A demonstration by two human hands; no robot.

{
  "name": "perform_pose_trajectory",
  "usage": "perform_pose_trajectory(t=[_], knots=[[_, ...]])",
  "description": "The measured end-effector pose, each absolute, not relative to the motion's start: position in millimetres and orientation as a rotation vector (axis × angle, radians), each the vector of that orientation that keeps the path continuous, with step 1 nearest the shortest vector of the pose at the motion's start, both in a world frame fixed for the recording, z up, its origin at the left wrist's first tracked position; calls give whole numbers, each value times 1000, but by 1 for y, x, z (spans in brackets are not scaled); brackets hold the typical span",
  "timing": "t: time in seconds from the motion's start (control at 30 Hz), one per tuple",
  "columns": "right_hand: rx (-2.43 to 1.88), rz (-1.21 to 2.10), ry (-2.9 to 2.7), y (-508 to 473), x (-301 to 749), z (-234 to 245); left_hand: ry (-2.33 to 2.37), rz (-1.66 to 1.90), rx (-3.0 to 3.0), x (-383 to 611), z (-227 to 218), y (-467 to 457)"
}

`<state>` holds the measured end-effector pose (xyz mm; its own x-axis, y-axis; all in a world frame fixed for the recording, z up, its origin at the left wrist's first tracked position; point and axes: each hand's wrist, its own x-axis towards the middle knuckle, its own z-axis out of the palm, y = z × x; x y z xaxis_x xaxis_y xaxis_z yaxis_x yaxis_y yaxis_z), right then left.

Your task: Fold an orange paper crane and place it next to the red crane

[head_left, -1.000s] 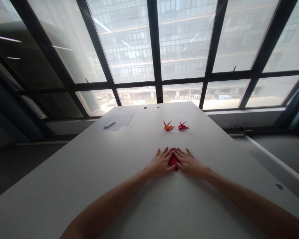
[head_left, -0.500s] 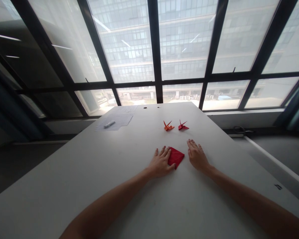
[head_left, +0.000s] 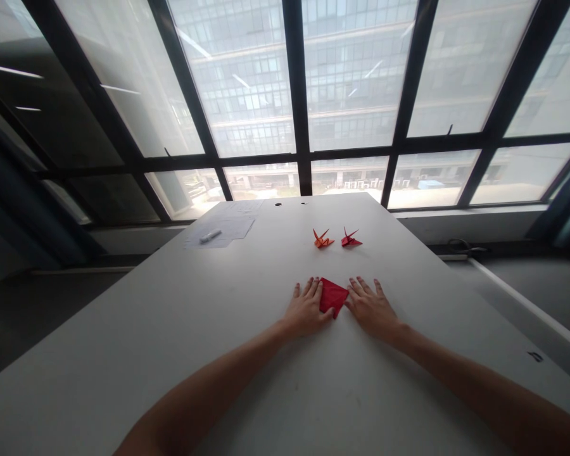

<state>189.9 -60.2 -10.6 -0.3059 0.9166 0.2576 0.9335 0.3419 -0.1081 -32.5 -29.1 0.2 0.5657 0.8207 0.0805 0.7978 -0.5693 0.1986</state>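
Note:
A folded square of red origami paper [head_left: 333, 296] lies flat on the white table [head_left: 247, 304], one corner pointing right. Spread over its left side, my left hand [head_left: 306, 311] presses it down, fingers stretched out and thumb at the near corner. At the right corner of the paper, my right hand [head_left: 371, 309] rests with its fingers apart, the fingertips touching or just beside that corner. Beyond the hands stand two folded paper cranes: an orange crane [head_left: 323, 240] and, to its right, a red crane [head_left: 350, 240].
Printed sheets [head_left: 232, 229] lie at the far left of the table, with a white tube-like object [head_left: 210, 237] on top. Two small holes pierce the tabletop near its far edge. A small dark mark [head_left: 534, 357] is at the right edge. Tall windows rise behind.
My right hand has moved left and slightly down, its fingers spreading, to the right corner of the red paper. My left hand stays on the paper.

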Motion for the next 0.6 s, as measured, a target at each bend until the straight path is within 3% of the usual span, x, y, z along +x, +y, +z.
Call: perform_pose_trajectory(t=[0.13,0.3,0.6], knots=[[-1694,-82,-2226,-60,185,-7,1404,264,2658,-32,0,-30],[-1359,122,-2500,-61,178,-5,1339,367,2782,-31,2,-31],[-1278,218,-2560,-60,180,-10,1257,271,2691,-32,-2,-23]])
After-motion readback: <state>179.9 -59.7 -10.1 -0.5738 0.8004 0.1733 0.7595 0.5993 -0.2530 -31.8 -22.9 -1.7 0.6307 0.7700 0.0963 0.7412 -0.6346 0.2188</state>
